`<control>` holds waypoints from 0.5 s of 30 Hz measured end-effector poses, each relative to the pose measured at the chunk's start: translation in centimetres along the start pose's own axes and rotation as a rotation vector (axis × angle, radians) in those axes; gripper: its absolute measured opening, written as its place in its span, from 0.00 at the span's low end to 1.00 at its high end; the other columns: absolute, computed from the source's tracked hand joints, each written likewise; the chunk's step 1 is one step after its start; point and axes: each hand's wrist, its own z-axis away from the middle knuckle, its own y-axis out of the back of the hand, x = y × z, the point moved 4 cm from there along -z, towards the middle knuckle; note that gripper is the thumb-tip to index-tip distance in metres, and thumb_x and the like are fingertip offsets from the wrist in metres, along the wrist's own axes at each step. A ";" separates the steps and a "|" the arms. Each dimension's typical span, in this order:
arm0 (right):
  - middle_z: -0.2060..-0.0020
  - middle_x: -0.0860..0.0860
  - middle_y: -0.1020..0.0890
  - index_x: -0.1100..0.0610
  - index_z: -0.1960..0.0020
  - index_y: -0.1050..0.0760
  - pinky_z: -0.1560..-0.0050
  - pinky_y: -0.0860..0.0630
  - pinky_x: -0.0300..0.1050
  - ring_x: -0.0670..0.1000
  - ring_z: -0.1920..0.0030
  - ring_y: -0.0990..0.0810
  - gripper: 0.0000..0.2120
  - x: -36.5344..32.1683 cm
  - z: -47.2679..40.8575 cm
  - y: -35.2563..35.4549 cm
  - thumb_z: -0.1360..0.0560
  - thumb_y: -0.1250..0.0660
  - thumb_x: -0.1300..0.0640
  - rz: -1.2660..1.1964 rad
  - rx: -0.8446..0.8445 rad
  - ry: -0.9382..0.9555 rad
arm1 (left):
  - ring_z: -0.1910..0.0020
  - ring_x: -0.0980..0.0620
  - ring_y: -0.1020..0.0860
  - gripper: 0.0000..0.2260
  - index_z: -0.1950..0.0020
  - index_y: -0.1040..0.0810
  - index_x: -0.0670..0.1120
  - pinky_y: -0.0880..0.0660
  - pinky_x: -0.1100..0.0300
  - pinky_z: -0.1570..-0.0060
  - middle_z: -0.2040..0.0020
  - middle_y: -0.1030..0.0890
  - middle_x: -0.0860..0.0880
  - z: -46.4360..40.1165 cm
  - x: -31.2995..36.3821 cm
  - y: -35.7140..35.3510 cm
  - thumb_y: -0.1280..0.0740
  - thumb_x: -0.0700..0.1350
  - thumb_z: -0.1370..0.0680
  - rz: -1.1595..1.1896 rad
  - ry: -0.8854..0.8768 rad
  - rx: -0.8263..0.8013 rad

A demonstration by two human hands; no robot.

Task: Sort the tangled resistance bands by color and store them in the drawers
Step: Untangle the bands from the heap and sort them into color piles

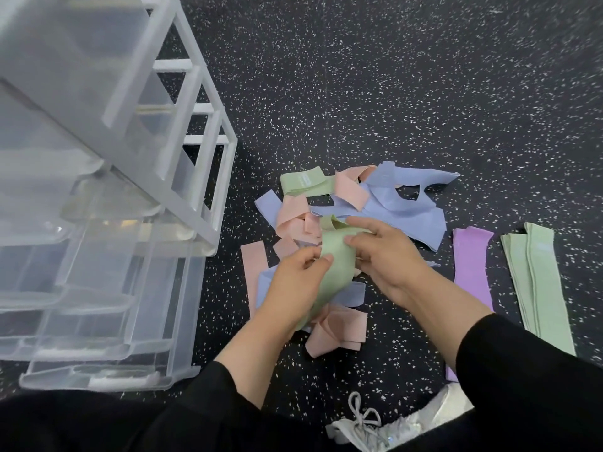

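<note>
**Green band half out of the heap**

On the speckled black floor (391, 93), everything sits within arm's reach. Biggest is the clear drawer unit (98, 197) at the left, its drawers pulled out in steps; what lies inside is too hazy to tell. Next to it, just right of its lowest drawers, lies the tangle (342, 216): blue, pink and green bands folded over and through each other. Well to the right, apart from the tangle, a purple band (473, 272) lies flat, and beyond it a green stack (535, 282) is laid out straight. A white shoe (368, 429) shows at the bottom edge.

Both hands work over the middle of the tangle. The left hand (293, 285) pinches one edge of a green band (336, 262) between thumb and fingers; the right hand (388, 256) is closed on the same band from the other side, fingertips curled over its top.

The risk, as I judge it, is snagging. The green band's upper end loops under pink and blue strips, so a hard pull could drag the whole heap along or tighten a knot. It could also slide into the sorted rows if the heap shifts right.

The band itself is wide, flat, pale green and matte, curving limply between the hands with a soft fold near the top.
</note>
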 end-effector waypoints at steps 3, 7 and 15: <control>0.51 0.55 0.18 0.50 0.37 0.22 0.52 0.24 0.54 0.53 0.54 0.19 0.18 -0.5 -0.4 0.0 0.23 0.34 0.68 0.129 -0.020 0.048 | 0.60 0.42 0.16 0.13 0.53 0.16 0.48 0.21 0.49 0.58 0.59 0.14 0.46 0.3 0.2 0.4 0.36 0.51 0.16 0.142 0.085 0.035; 0.47 0.50 0.15 0.47 0.28 0.30 0.58 0.25 0.42 0.47 0.55 0.22 0.28 -1.1 -0.1 -1.0 0.23 0.34 0.69 0.355 -0.050 0.182 | 0.60 0.50 0.17 0.08 0.41 0.19 0.45 0.19 0.60 0.62 0.56 0.16 0.48 -0.6 1.1 1.9 0.35 0.44 0.17 0.191 0.016 0.365; 0.37 0.45 0.20 0.44 0.29 0.27 0.46 0.29 0.40 0.48 0.42 0.22 0.25 -0.7 1.9 -4.4 0.23 0.36 0.62 0.996 -0.137 0.396 | 0.64 0.54 0.16 0.11 0.56 0.16 0.45 0.21 0.58 0.59 0.61 0.14 0.48 -1.5 1.1 1.2 0.35 0.45 0.18 0.353 0.181 0.214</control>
